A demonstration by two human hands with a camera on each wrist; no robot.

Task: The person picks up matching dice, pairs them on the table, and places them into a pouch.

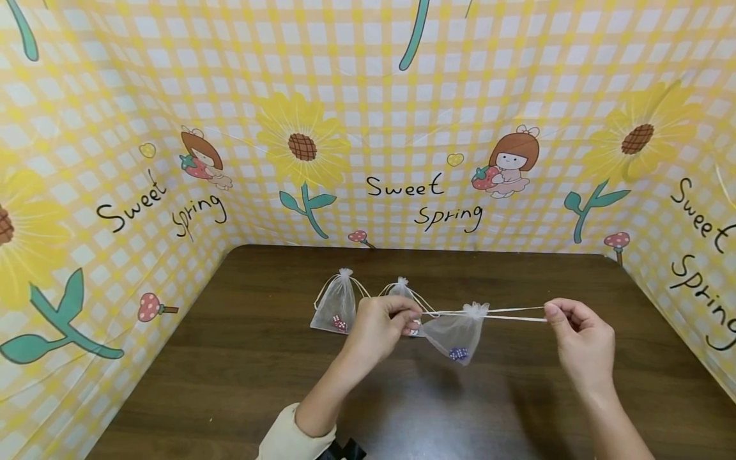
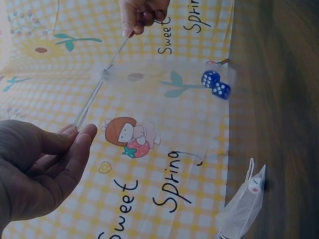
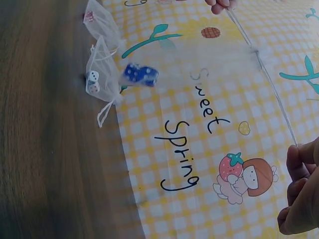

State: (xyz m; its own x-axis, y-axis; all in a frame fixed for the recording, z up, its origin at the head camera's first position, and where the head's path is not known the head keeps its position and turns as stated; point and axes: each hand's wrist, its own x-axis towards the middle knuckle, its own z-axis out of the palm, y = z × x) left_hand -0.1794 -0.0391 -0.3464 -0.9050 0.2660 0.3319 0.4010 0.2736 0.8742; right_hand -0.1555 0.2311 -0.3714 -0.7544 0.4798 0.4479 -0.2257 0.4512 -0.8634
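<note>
A sheer white drawstring bag (image 1: 457, 332) hangs in the air between my hands, its neck gathered tight. Inside its lower end sit two blue dice (image 1: 459, 354) with white dots. My left hand (image 1: 376, 326) pinches the cord loop on one side of the neck. On the other side, my right hand (image 1: 583, 342) pinches the opposite cord loop (image 1: 517, 314) between thumb and fingers. Both cords are stretched taut and nearly level in the head view. In the left wrist view the blue dice (image 2: 216, 85) show clearly through the mesh.
Behind my left hand, a drawstring bag with red dice (image 1: 339, 323) stands on the dark wooden table (image 1: 230, 383). Beside it is another bag (image 3: 103, 74) holding white dice (image 3: 92, 82), partly hidden in the head view. A yellow checked cloth (image 1: 368, 128) walls the table's back and sides.
</note>
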